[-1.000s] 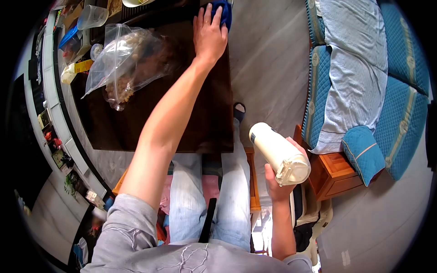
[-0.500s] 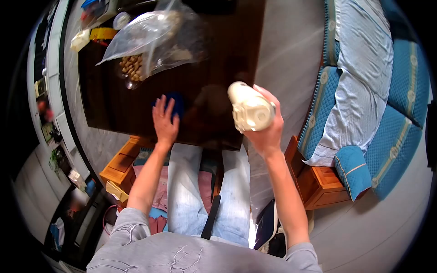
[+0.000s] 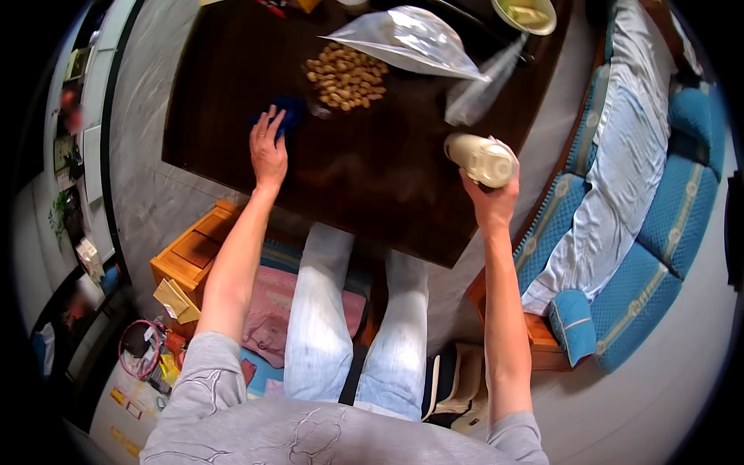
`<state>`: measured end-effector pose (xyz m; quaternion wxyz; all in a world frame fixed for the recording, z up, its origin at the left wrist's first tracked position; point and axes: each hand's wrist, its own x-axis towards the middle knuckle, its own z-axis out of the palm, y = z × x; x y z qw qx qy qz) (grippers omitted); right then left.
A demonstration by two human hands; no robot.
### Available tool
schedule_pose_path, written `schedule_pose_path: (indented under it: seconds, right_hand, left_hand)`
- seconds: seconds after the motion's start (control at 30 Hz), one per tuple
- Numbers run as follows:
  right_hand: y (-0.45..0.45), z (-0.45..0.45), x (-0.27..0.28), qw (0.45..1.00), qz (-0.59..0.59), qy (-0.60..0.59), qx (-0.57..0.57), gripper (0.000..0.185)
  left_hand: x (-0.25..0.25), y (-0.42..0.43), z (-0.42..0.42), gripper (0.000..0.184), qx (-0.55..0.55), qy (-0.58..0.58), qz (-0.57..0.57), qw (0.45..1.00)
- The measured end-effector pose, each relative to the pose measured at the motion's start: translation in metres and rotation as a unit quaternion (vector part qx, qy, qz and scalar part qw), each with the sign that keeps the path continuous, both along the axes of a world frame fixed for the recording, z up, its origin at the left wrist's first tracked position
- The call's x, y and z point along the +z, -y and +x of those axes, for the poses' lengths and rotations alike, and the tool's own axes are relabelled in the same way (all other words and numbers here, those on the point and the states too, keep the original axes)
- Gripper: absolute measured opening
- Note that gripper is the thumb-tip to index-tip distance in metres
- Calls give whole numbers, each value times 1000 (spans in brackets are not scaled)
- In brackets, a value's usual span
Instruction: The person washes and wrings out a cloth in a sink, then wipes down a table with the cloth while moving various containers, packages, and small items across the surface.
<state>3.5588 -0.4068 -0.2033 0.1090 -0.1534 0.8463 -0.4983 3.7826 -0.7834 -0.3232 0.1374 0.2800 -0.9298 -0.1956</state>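
My left hand [image 3: 270, 157] lies with fingers stretched out on a blue cloth [image 3: 291, 116] on the dark tabletop [image 3: 364, 186]. Part of the cloth is hidden under the fingers. My right hand [image 3: 496, 198] is wrapped round a cream-coloured bottle [image 3: 482, 160], which is tilted near the table's right edge. Right of the cloth is a heap of peanuts [image 3: 346, 76]. Behind and beside the peanuts spreads a clear plastic bag [image 3: 407, 43].
A bowl [image 3: 527, 15] with pale yellow pieces stands at the far right of the table. Blue sofa cushions [image 3: 651, 271] lie beyond the right edge. A wooden stool [image 3: 194, 248] is at the lower left.
The view has shifted. My left hand and the cloth have moved left relative to the peanuts. My right hand has carried the bottle to the right. More of the peanuts shows beside the bag.
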Motion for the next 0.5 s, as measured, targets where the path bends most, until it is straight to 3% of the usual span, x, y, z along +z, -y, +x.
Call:
schedule_pose_path:
  seconds: [0.13, 0.2, 0.3, 0.37, 0.43, 0.47, 0.5]
  right_hand:
    - [-10, 14, -19, 993, 74, -88, 9, 84]
    - [-19, 42, -26, 996, -26, 63, -65, 90]
    - [-39, 106, -23, 983, -37, 139, -111, 89]
    - [-51, 162, -29, 979, -27, 152, -130, 82]
    - [-34, 210, 5, 976, -17, 185, -115, 72]
    - [-29, 229, 11, 978, 45, 185, -81, 70]
    - [-16, 248, 17, 977, 33, 194, -84, 69]
  left_hand:
    - [18, 21, 5, 46, 4, -30, 92, 995]
    - [29, 26, 8, 40, 29, -93, 164, 982]
    - [29, 26, 41, 33, 129, -87, 348, 925]
    - [46, 13, 74, 37, 202, -151, 510, 822]
    - [69, 5, 111, 41, 285, -206, 595, 723]
    - [63, 6, 135, 44, 297, -262, 635, 664]
    - [82, 32, 134, 44, 295, -288, 624, 664]
